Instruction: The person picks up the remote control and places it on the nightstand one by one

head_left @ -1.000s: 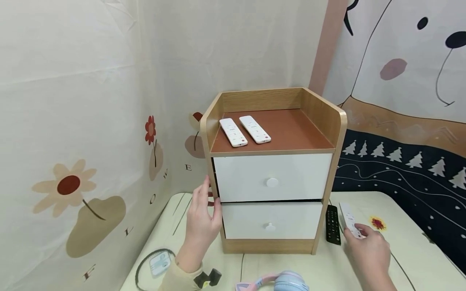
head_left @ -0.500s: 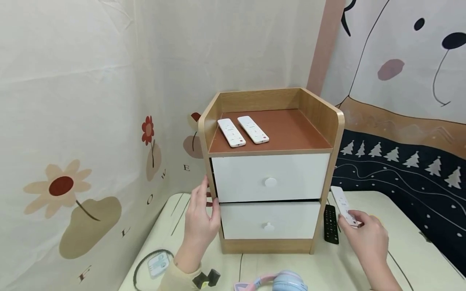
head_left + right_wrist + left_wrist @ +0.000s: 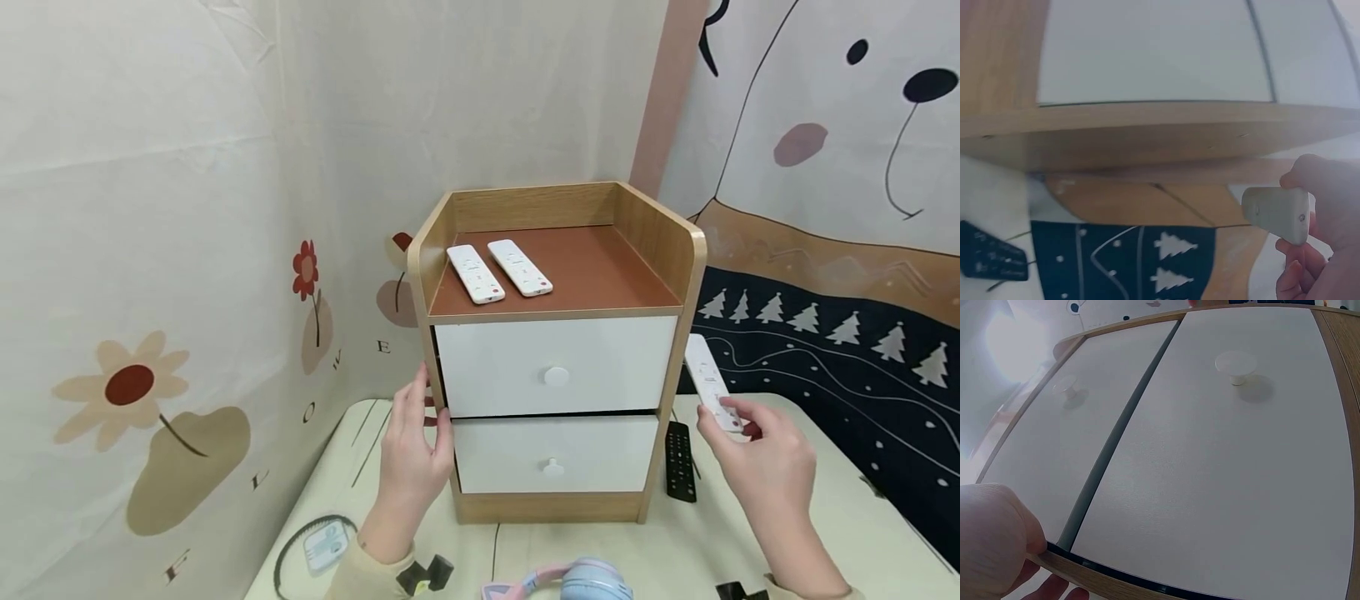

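Observation:
My right hand [image 3: 768,458] pinches the near end of a white remote control [image 3: 708,379], raised to the right of the wooden cabinet [image 3: 551,507]. In the right wrist view that remote [image 3: 1275,212] sits between thumb and fingers, beside the cabinet's side panel. My left hand [image 3: 415,462] rests on the cabinet's left side, thumb at the front edge and fingers along the side. The left wrist view shows the thumb [image 3: 997,537] at the edge beside the white drawer fronts [image 3: 1229,475]. Two white remotes [image 3: 476,273] lie side by side on the cabinet's brown top.
A black remote [image 3: 680,461] lies on the pale bedding right of the cabinet. Blue and pink headphones [image 3: 592,579] are in front. A light blue case [image 3: 326,546] with a dark cord lies at lower left. Raised wooden edges [image 3: 654,237] border the cabinet top on three sides.
My right hand has lifted the white remote from near the bedding up beside the cabinet. The left hand keeps its place on the cabinet side. The view has shifted slightly.

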Demonstrator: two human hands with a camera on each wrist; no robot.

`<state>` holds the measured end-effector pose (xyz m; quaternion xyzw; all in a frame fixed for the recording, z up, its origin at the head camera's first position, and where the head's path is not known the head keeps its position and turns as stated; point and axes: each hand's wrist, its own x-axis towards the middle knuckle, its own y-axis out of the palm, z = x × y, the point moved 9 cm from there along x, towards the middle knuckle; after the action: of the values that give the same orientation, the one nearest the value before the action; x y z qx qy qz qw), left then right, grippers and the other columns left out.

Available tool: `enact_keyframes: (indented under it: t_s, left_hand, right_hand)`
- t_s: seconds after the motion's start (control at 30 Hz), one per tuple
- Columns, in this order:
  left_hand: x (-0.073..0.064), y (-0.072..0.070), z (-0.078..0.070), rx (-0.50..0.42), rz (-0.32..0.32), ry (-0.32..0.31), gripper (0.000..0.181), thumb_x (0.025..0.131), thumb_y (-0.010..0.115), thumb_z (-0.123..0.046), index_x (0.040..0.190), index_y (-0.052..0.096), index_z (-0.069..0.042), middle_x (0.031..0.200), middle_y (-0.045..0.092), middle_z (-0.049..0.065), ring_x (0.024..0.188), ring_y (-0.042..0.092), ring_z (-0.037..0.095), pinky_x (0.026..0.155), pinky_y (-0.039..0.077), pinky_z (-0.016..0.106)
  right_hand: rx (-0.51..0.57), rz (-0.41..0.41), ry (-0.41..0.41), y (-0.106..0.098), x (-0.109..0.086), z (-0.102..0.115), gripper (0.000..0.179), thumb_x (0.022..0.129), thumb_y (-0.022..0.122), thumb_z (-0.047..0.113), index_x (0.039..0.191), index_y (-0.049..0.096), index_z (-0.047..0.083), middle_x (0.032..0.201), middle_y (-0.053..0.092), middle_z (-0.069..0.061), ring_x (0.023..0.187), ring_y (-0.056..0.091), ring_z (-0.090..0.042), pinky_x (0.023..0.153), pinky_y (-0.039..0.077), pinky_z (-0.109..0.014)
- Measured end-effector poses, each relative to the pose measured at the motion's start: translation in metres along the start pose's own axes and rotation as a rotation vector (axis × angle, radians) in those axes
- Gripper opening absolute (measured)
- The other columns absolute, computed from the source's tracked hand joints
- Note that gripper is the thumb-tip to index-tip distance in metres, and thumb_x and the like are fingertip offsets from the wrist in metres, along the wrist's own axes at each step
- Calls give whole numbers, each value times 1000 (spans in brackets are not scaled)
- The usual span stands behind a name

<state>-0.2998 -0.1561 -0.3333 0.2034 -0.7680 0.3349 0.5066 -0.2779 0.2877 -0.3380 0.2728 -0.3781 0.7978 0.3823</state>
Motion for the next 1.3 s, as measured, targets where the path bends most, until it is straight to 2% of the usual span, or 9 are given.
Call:
enact_keyframes:
  t_s: [0.07, 0.13, 0.5, 0.83, 0.9, 1.03, 1.1, 1.17, 1.3]
  left_hand:
    - [0, 0, -1, 0, -4, 7, 77, 91, 70, 9, 164, 44, 3, 128, 67, 25, 90, 72, 30, 62, 64, 38]
    - [0, 0, -1, -1, -2, 6, 77, 91, 70, 9, 164, 44, 3, 128, 66, 25, 91, 72, 31, 63, 65, 38]
    - [-1, 0, -1, -1, 4, -2, 78, 92, 70, 9, 165, 43, 3, 128, 66, 26, 88, 72, 29, 62, 63, 37]
    - [0, 1, 0, 4, 5, -6, 77, 92, 70, 9, 165, 43, 3, 129, 66, 25, 91, 71, 31, 62, 63, 38]
    - [1, 1, 0, 2, 1, -3, 77, 92, 70, 9, 165, 44, 3, 129, 66, 25, 93, 71, 32, 63, 64, 39]
    - [0, 1, 0, -2, 5, -4, 78, 92, 70, 9, 165, 43, 3, 129, 66, 25, 94, 72, 31, 65, 65, 39]
    - [0, 2, 0, -4, 11, -7, 78, 93, 70, 9, 165, 43, 2, 129, 66, 25, 93, 72, 31, 65, 65, 38]
    - [0, 2, 0, -4, 15, -10, 78, 93, 70, 9, 166, 42, 2, 129, 66, 25, 92, 72, 31, 64, 65, 38]
    - [-1, 2, 1, 1, 16, -19, 78, 93, 70, 8, 166, 43, 2, 130, 66, 25, 92, 72, 31, 64, 64, 38]
  right_hand:
    - [15, -24, -20, -5, 4, 7, 35, 82, 91, 25, 111, 85, 6, 90, 73, -18, 77, 36, 19, 65, 28, -4]
    - [33, -47, -40, -10, 9, 14, 35, 82, 91, 24, 111, 85, 6, 90, 72, -18, 78, 36, 20, 69, 27, -2]
    - [124, -131, -149, -33, 40, 60, 34, 85, 89, 16, 114, 83, -1, 87, 65, -19, 79, 38, 13, 70, 28, -2]
    - [208, -243, -215, -50, 54, 81, 36, 89, 84, 22, 116, 83, -3, 84, 58, -12, 80, 39, 13, 70, 31, -8]
    - [229, -272, -226, -54, 56, 85, 37, 90, 83, 23, 116, 83, -3, 84, 57, -4, 81, 41, 15, 72, 32, -9]
    - [284, -346, -238, -62, 57, 92, 37, 90, 83, 26, 113, 83, -3, 89, 54, 23, 83, 44, 17, 76, 34, -8]
    - [311, -374, -247, -65, 57, 96, 38, 88, 84, 27, 111, 83, -4, 93, 51, 29, 82, 45, 17, 76, 34, -9]
    - [339, -401, -259, -68, 57, 102, 38, 87, 84, 26, 108, 83, -6, 85, 58, 18, 83, 46, 17, 76, 34, -9]
    - [399, -451, -281, -71, 56, 116, 35, 85, 84, 23, 103, 83, -8, 80, 61, -22, 85, 48, 15, 76, 37, -7]
